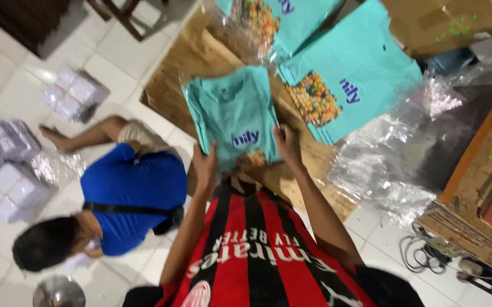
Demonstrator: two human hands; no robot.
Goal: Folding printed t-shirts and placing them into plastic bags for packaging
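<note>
Head view: I grip a folded teal shirt (236, 116) at its near edge, left hand (204, 166) and right hand (287, 142) each closed on a lower corner, above the cardboard sheet (192, 62). Folding looks done; bagging does not (clear bags (391, 165) lie just right). More teal shirts (365, 74) wait beyond, some apparently bagged.

- The folded turquoise shirt (233, 116) was inside a clear plastic sleeve, with a blue word and an orange picture on its near end.
- It was lifted a little above the brown cardboard, its near end toward the person, gripped at both near corners.
</note>
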